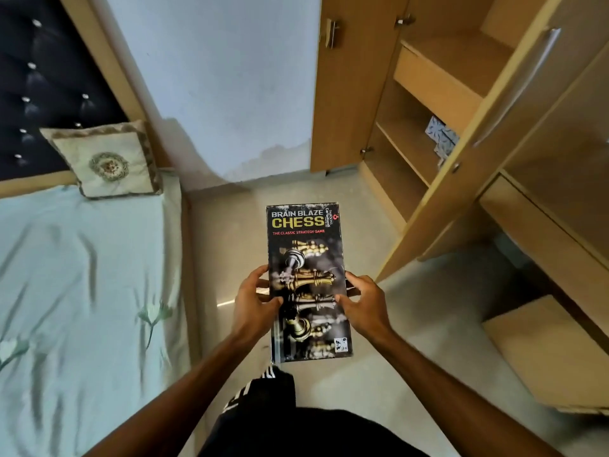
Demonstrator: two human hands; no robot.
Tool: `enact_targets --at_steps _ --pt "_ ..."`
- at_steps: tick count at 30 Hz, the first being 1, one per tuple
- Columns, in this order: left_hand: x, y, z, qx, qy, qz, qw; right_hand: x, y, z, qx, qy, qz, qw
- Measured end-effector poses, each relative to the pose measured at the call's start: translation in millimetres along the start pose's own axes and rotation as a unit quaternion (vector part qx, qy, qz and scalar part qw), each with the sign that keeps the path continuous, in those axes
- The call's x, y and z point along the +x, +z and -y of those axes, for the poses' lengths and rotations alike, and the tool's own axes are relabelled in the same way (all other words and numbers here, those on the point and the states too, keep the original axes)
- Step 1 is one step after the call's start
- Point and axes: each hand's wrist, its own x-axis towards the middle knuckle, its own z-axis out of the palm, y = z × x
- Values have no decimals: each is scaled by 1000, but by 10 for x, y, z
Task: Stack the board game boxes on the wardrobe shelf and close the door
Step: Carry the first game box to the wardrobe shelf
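Left hand (255, 300) and right hand (365, 305) clasp the dark rectangular chess box (306, 245); slide it level onto the far-right, perhaps occupied, wooden wardrobe shelf (405, 141).

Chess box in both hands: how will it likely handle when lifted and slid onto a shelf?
The chess box is probably stiff: it lies flat, unsagging, gripped only mid-length by the left hand and right hand. Likely light, since thumbs and fingertips alone carry it. Flat faces should slide and stack, not roll.
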Motion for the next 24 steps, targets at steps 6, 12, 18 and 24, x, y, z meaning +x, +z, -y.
enact_targets --at_steps 6,12,18,24 --pt "1640 -234 -513 15 11 20 1000 1484 183 539 23 31 -33 999" --pt "3190 -97 -971 0 15 50 999 2960 215 740 38 41 -64 996" --pt "4727 305 -1506 7 28 67 997 4508 56 809 77 62 -89 991" --pt "6132 892 -2139 31 45 90 994 5932 -370 821 100 69 -129 984"
